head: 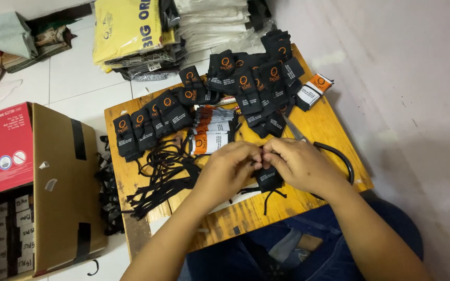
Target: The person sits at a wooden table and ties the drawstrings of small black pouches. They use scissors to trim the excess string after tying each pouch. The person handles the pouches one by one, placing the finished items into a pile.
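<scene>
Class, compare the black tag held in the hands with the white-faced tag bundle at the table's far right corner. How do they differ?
The held black tag is a single dark piece, gripped by both hands with cord dangling; the corner bundle is a stack showing white and orange, lying untouched. Both carry an orange round mark.

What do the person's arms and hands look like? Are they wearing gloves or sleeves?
No gloves. The left hand and the right hand are both bare, and no rings, watch or bracelets show. Both forearms are bare too, with no sleeves in view as far up as the picture reaches. Lower down, the person wears blue jeans.
</scene>
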